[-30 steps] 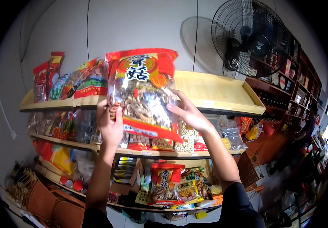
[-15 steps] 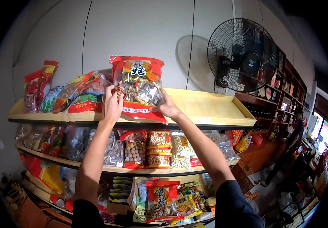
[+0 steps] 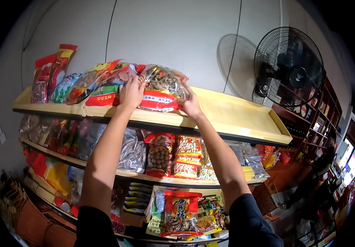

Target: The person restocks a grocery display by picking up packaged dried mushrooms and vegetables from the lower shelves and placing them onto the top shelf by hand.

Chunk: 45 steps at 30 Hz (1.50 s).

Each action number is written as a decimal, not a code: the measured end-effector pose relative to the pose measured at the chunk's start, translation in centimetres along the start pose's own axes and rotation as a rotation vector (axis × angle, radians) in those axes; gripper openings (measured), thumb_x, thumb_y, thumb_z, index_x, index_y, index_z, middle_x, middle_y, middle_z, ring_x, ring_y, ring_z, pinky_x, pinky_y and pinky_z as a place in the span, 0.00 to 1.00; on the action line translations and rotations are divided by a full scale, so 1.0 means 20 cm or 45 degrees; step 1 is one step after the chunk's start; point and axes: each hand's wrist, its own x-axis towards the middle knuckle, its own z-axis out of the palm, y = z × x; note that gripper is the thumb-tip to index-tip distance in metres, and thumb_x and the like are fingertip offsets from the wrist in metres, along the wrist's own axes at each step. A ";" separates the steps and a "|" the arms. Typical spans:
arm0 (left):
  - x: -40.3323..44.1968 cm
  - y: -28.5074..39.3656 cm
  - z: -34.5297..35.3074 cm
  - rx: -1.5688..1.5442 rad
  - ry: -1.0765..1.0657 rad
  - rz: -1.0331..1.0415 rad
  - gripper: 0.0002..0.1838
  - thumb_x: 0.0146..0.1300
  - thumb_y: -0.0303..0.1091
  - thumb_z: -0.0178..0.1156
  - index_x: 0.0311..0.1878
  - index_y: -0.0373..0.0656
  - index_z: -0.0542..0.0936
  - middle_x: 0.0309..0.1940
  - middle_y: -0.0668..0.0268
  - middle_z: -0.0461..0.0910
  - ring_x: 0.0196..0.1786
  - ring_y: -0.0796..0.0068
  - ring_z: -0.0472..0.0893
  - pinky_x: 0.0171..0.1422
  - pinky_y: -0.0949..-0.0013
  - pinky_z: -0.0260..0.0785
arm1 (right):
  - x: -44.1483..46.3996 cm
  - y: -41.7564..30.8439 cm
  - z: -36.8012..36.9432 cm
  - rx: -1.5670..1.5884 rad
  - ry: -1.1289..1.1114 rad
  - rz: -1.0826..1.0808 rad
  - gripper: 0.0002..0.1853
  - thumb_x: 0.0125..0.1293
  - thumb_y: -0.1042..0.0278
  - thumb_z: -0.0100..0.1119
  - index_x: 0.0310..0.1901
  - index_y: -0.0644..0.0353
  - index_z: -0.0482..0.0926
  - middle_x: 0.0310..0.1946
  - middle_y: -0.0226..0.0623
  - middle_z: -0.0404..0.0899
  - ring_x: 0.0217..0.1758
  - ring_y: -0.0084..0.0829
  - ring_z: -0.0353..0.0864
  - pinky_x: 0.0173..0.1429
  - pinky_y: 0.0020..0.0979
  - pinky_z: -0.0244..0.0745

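A red and clear bag of dried mushrooms (image 3: 163,82) leans back on the top shelf (image 3: 231,111), its lower edge toward me. My left hand (image 3: 132,92) is at the bag's left side, fingers curled against the plastic. On the opposite side my right hand (image 3: 191,103) grips the lower right edge, thumb in front. Just left of my left hand lies a bag with a red and green label (image 3: 105,96). More packed bags stand farther left, among them an upright red packet (image 3: 45,78).
A black fan (image 3: 290,68) is mounted on the wall at the right. Below, the middle shelf holds bagged nuts (image 3: 159,154) and other dried goods. Another mushroom bag (image 3: 181,214) stands on the lower shelf. A person (image 3: 323,158) is at the far right.
Both hands have lowered the mushroom bag from upright above the shelf edge to leaning back on the top shelf. The view has shifted, so the fan appears farther right.
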 end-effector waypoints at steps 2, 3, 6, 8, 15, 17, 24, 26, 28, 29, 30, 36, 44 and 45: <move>0.02 0.03 0.00 -0.004 -0.036 -0.033 0.16 0.69 0.43 0.50 0.50 0.41 0.73 0.47 0.53 0.80 0.48 0.49 0.80 0.58 0.48 0.63 | 0.00 -0.04 0.00 0.161 0.015 0.032 0.41 0.61 0.87 0.58 0.73 0.51 0.55 0.55 0.47 0.75 0.45 0.29 0.81 0.45 0.26 0.83; 0.02 0.04 0.01 -0.027 -0.054 -0.033 0.15 0.70 0.43 0.49 0.49 0.41 0.73 0.47 0.53 0.80 0.48 0.49 0.80 0.58 0.48 0.63 | 0.01 -0.05 -0.02 0.124 0.018 0.017 0.41 0.60 0.88 0.59 0.73 0.54 0.55 0.57 0.47 0.75 0.49 0.30 0.80 0.50 0.27 0.80; 0.02 0.05 0.05 -0.076 -0.018 -0.024 0.13 0.71 0.40 0.47 0.48 0.40 0.73 0.44 0.53 0.81 0.47 0.48 0.80 0.58 0.50 0.65 | 0.02 -0.07 -0.04 0.059 0.016 -0.037 0.41 0.60 0.87 0.59 0.73 0.58 0.54 0.58 0.47 0.74 0.54 0.31 0.78 0.55 0.28 0.78; 0.02 0.03 0.10 -0.138 0.093 0.092 0.12 0.71 0.39 0.47 0.47 0.40 0.73 0.43 0.54 0.80 0.45 0.48 0.79 0.58 0.51 0.64 | 0.04 -0.06 -0.05 0.026 0.013 -0.075 0.40 0.61 0.87 0.59 0.73 0.59 0.54 0.59 0.47 0.73 0.55 0.31 0.77 0.55 0.28 0.78; -0.02 -0.04 0.15 -0.112 0.294 0.251 0.11 0.70 0.37 0.49 0.46 0.41 0.74 0.42 0.55 0.77 0.41 0.52 0.77 0.51 0.54 0.64 | 0.02 -0.03 -0.02 0.051 -0.007 -0.150 0.40 0.61 0.84 0.62 0.73 0.58 0.56 0.60 0.46 0.72 0.61 0.32 0.73 0.64 0.30 0.71; -0.02 -0.05 0.16 -0.060 0.270 0.248 0.11 0.69 0.37 0.50 0.46 0.41 0.73 0.40 0.55 0.78 0.39 0.53 0.79 0.51 0.54 0.65 | 0.07 0.03 -0.06 -0.205 -0.051 -0.217 0.40 0.60 0.82 0.63 0.73 0.57 0.55 0.56 0.47 0.74 0.57 0.32 0.75 0.59 0.29 0.74; 0.00 -0.08 0.22 -0.049 0.173 0.280 0.16 0.68 0.38 0.53 0.55 0.42 0.71 0.35 0.55 0.82 0.40 0.51 0.81 0.52 0.54 0.65 | 0.02 -0.03 -0.07 -0.576 -0.131 0.192 0.41 0.60 0.77 0.65 0.71 0.56 0.51 0.43 0.47 0.75 0.42 0.31 0.78 0.47 0.30 0.75; -0.01 -0.04 0.13 -0.130 0.004 0.123 0.23 0.67 0.38 0.54 0.64 0.44 0.67 0.37 0.52 0.83 0.39 0.51 0.81 0.52 0.56 0.66 | 0.01 -0.03 -0.10 -0.569 -0.139 0.200 0.42 0.60 0.73 0.67 0.71 0.56 0.52 0.44 0.48 0.75 0.44 0.32 0.77 0.48 0.31 0.74; -0.03 -0.01 0.05 -0.198 -0.097 0.103 0.26 0.67 0.37 0.53 0.68 0.48 0.65 0.38 0.49 0.82 0.39 0.48 0.81 0.56 0.53 0.66 | 0.00 -0.07 -0.15 -0.575 -0.225 0.185 0.41 0.60 0.69 0.68 0.71 0.55 0.53 0.46 0.49 0.75 0.45 0.33 0.77 0.50 0.33 0.73; -0.04 -0.01 0.03 -0.200 -0.177 0.109 0.25 0.67 0.36 0.52 0.68 0.49 0.66 0.38 0.48 0.82 0.40 0.46 0.81 0.58 0.52 0.66 | -0.02 -0.08 -0.16 -0.574 -0.218 0.189 0.41 0.60 0.69 0.68 0.71 0.55 0.53 0.46 0.49 0.75 0.45 0.33 0.77 0.50 0.33 0.73; -0.05 0.00 0.01 -0.206 -0.256 0.115 0.24 0.67 0.36 0.51 0.67 0.51 0.67 0.38 0.46 0.82 0.41 0.45 0.81 0.60 0.51 0.66 | -0.05 -0.11 -0.17 -0.651 -0.214 0.117 0.42 0.60 0.66 0.69 0.71 0.55 0.53 0.47 0.52 0.75 0.46 0.35 0.77 0.53 0.34 0.73; -0.05 0.15 -0.04 0.287 -0.403 0.038 0.28 0.69 0.44 0.49 0.71 0.51 0.63 0.68 0.45 0.62 0.66 0.43 0.67 0.68 0.49 0.61 | -0.12 -0.13 -0.15 -0.935 -0.315 0.261 0.36 0.69 0.50 0.53 0.70 0.58 0.52 0.44 0.57 0.81 0.51 0.51 0.80 0.58 0.42 0.70; 0.03 0.36 0.24 0.043 -0.238 0.435 0.30 0.70 0.52 0.46 0.70 0.47 0.65 0.70 0.48 0.60 0.73 0.52 0.58 0.77 0.52 0.45 | -0.13 -0.07 -0.14 -1.228 -0.199 0.105 0.35 0.67 0.47 0.57 0.69 0.51 0.57 0.36 0.52 0.83 0.43 0.47 0.83 0.51 0.41 0.73; 0.01 0.32 0.29 0.004 -0.273 0.405 0.29 0.70 0.52 0.46 0.69 0.47 0.65 0.70 0.50 0.61 0.73 0.53 0.58 0.77 0.52 0.45 | -0.12 -0.07 -0.14 -1.228 -0.190 0.109 0.35 0.67 0.47 0.57 0.69 0.51 0.57 0.36 0.52 0.83 0.43 0.47 0.83 0.51 0.41 0.73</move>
